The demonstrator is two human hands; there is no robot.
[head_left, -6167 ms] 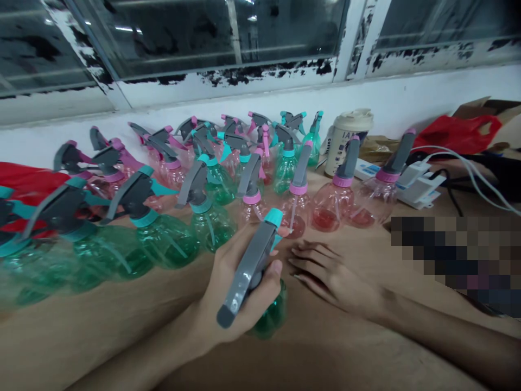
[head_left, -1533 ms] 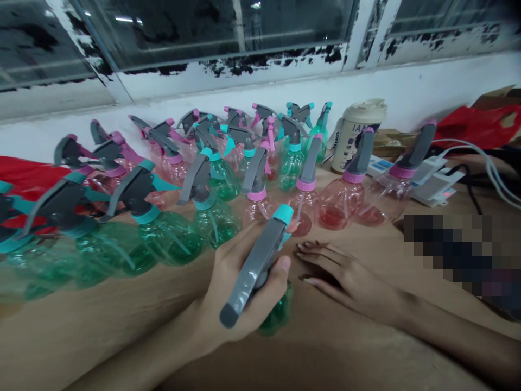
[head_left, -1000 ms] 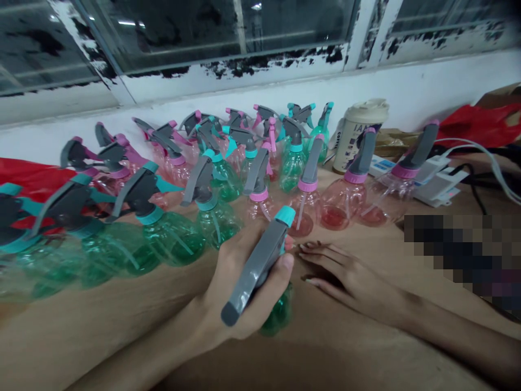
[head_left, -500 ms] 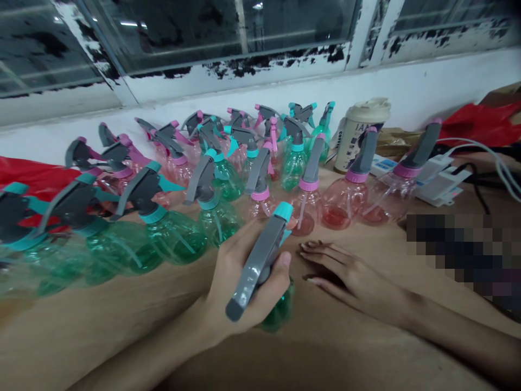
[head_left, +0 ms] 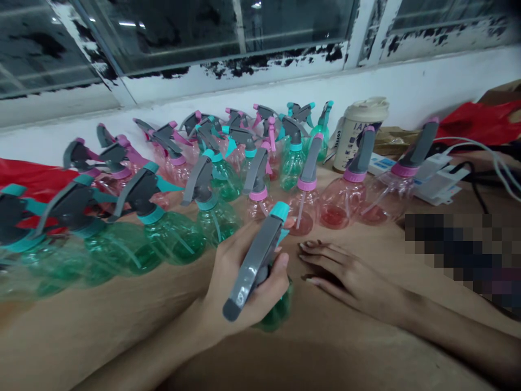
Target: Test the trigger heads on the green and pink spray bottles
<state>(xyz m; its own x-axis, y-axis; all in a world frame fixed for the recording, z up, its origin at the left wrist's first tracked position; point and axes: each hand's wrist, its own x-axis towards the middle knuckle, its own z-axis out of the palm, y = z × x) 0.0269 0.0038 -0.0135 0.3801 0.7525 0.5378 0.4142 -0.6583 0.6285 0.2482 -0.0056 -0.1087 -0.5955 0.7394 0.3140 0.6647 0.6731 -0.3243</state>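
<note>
My left hand [head_left: 232, 277] is wrapped round the neck of a green spray bottle [head_left: 279, 312] with a grey head and a turquoise nozzle. The nozzle points away from me, and the hand hides much of the bottle. My right hand [head_left: 342, 269] lies on the wooden table [head_left: 325, 353] just right of that bottle, fingers stretched out and holding nothing. Beyond the hands stands a row of spray bottles: green ones [head_left: 173, 233] to the left and pink ones [head_left: 336, 203] to the right.
More pink and green spray bottles [head_left: 293, 163] crowd behind the front row. A coffee cup [head_left: 354, 138] stands by the wall. At right are a power strip [head_left: 437, 187] with cables and a red plastic bag [head_left: 480, 122]; another red bag [head_left: 32, 182] lies at left.
The whole view has shifted very slightly. My left hand still grips the green spray bottle, and my right hand rests in the same place.
</note>
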